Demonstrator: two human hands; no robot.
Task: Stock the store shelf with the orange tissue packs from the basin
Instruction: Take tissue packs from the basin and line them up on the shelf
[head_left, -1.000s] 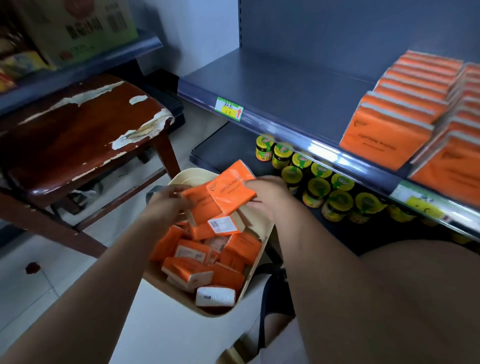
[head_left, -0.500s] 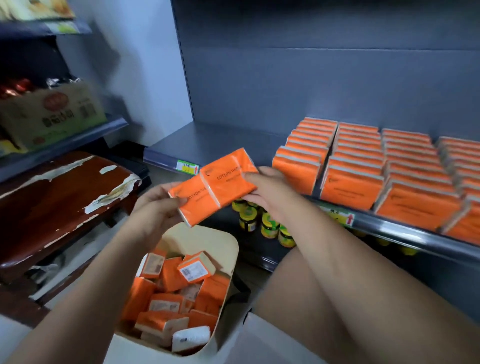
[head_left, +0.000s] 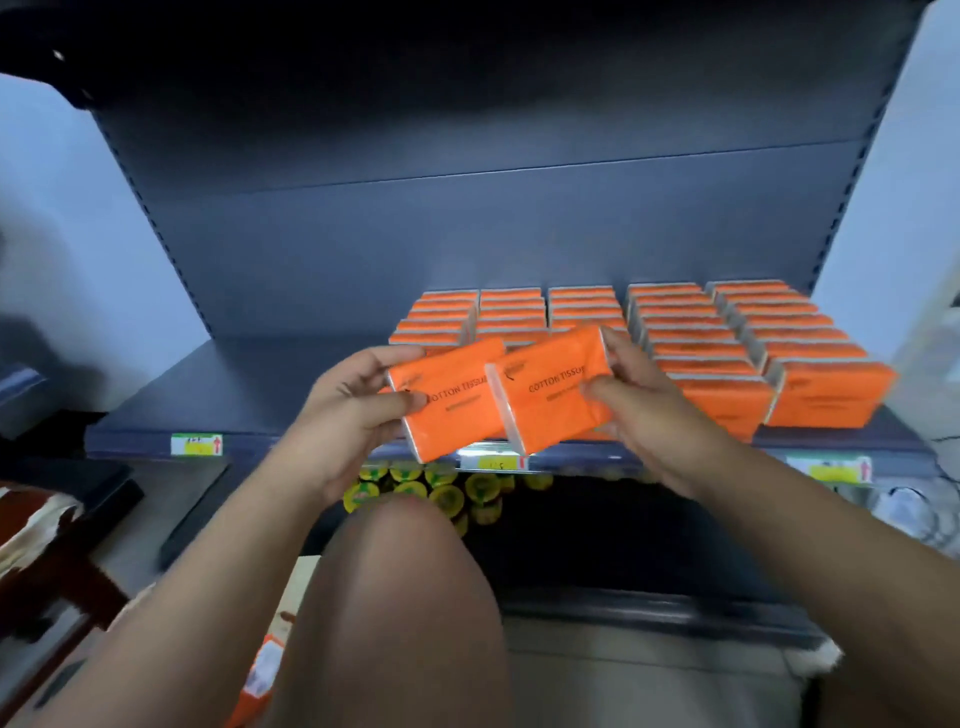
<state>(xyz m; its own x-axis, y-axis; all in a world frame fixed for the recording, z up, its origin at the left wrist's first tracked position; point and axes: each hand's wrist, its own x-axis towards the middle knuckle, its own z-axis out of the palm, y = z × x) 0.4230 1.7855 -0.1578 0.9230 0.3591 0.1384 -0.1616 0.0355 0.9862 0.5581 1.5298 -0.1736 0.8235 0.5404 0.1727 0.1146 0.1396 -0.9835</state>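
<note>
Left hand pinches one orange tissue pack by its end, thumb on the front; right hand grips a second pack overlapping it. Both packs hang above the front edge of the shelf, just before the stocked rows; that pale rim bottom-left is probably the basin.

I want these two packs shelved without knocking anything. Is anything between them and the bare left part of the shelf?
Nothing visible does. The left hand and right hand hold the packs in front of the shelf. Stocked rows stand straight behind them, but the bare stretch to the left lies open.
</note>
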